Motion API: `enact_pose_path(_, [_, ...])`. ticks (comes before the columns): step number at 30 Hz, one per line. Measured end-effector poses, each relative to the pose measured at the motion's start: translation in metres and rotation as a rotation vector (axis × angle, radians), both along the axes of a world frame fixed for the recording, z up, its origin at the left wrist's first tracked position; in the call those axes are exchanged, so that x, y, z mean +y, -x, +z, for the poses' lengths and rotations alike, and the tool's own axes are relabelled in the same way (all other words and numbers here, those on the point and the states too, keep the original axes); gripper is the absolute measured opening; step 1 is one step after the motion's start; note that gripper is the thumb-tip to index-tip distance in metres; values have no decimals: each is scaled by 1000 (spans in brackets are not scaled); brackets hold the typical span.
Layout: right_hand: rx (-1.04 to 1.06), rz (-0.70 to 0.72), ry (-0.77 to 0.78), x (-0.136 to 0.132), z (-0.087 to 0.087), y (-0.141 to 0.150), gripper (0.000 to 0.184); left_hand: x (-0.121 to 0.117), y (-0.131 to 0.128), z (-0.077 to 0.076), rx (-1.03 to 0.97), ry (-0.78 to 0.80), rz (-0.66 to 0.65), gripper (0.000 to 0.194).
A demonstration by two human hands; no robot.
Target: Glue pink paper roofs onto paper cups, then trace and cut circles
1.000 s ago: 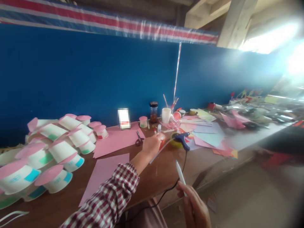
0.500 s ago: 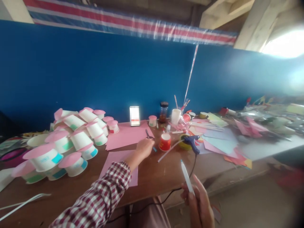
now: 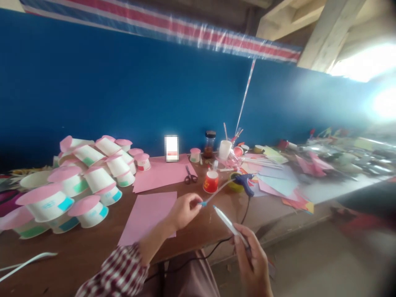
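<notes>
My right hand [image 3: 251, 258] is closed around a white marker pen [image 3: 228, 220], whose bluish tip points up and left. Between thumb and fingertips, my left hand [image 3: 185, 211] pinches a small blue pen cap [image 3: 203, 203]. A short gap separates the cap from the marker's tip. Just beyond the left hand lie dark-handled scissors [image 3: 191, 177], partly on a pink sheet [image 3: 161, 175]. A red paper cup [image 3: 210, 182] stands past the cap. Another pink sheet [image 3: 150, 214] lies under and beside my left forearm.
White cups with pink paper discs [image 3: 102, 179] are piled at left. A blue glue gun [image 3: 246, 181] rests right of the red cup, its cord [image 3: 246, 212] trailing over the table edge. A dark-lidded jar [image 3: 210, 144] and coloured papers [image 3: 278, 181] lie further back.
My left hand has drawn back from beside the scissors and picked up the small blue cap from the table. My right hand has brought the marker leftward, closer to it.
</notes>
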State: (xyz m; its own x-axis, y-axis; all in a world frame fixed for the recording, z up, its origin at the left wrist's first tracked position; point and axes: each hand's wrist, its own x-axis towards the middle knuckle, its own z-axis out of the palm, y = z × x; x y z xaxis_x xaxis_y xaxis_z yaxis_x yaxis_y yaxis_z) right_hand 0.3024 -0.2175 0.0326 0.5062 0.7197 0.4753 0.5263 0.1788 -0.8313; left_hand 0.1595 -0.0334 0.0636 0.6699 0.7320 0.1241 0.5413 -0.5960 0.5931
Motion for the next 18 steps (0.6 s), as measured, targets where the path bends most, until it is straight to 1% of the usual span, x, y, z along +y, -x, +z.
enact_pose_path(2, [5, -8, 19, -1, 2, -1, 21, -22, 16, 0, -351, 357, 51, 22])
enact_pose_path(3, [-3, -3, 22, -3, 2, -2, 21, -32, 23, 0, -452, 497, 93, 25])
enact_pose_path(5, [-31, 27, 17, -5, 2, -2, 21, -46, 37, 0, -593, 670, 161, 29])
enact_pose_path(6, [-45, 46, 10, -6, 1, -1, 21, -50, 42, 0, -637, 715, 174, 31])
enact_pose_path(10, [-95, 122, 1, -10, 3, 3, 22, -56, 52, -1, -732, 776, 156, 35])
enact_pose_path(18, [-165, 169, 8, -10, 14, 10, 23, -59, 56, -1, -704, 786, 130, 35])
